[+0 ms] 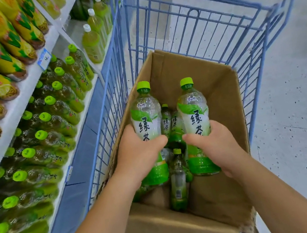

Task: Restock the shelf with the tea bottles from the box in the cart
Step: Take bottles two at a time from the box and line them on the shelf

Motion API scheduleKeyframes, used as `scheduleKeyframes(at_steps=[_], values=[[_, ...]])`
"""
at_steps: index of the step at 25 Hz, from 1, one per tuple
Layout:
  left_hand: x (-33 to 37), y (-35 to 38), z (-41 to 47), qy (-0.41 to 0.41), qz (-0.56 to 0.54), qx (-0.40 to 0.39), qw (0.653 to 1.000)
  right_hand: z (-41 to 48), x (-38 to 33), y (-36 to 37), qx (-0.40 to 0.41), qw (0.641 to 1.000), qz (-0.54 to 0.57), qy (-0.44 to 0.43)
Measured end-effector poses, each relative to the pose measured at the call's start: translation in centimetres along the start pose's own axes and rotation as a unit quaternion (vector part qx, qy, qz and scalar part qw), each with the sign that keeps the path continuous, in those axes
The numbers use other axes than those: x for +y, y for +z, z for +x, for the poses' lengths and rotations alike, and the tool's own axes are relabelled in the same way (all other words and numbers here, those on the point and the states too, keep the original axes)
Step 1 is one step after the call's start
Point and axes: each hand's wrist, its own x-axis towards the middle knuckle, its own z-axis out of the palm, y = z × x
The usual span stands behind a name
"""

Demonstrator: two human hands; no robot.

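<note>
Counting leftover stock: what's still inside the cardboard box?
At least three tea bottles stand in the box, between the two held bottles. The left hand and right hand cover the rest.

Box [192,75] sat in cart [112,78], shelf [31,78] L of cart. Loose bottles [177,182] were in box, below L bottle [145,117] & R bottle [192,111].

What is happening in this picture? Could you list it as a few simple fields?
Place: shop aisle, blue wire cart beside the shelf
Left-hand grip: holds the left green tea bottle, upright
Right-hand grip: holds the right green tea bottle, upright
Cardboard box: open, in the cart, a few more bottles inside
Shelf stock: rows of green-capped bottles
</note>
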Motion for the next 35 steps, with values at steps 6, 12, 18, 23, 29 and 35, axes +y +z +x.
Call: scheduleKeyframes(at_steps=[6,12,18,23,29,35], values=[[0.5,-1.9,-3.9,0.069,-0.059,0.065,0.994,-1.9,-2.1,0.4,-0.049,0.996,-0.023,-0.073],[1.4,-5.9,-9.0,0.135,-0.084,0.204,0.966,-4.5,-5.3,2.3,-0.14,0.976,-0.071,-0.151],[-1.2,-14.0,-12.4,0.126,-0.068,0.3,0.943,-7.1,-8.6,8.1,-0.224,0.943,-0.119,-0.215],[-6.6,-21.1,-14.7,0.091,-0.066,0.386,0.916,-9.9,-10.9,17.0,-0.29,0.913,-0.14,-0.252],[-15.0,-28.6,-16.7,0.038,-0.105,0.465,0.878,-14.6,-11.0,28.5,-0.363,0.87,-0.185,-0.277],[-21.9,-35.4,-18.0,0.021,-0.123,0.512,0.85,-18.2,-8.8,38.4,-0.376,0.85,-0.232,-0.287]])
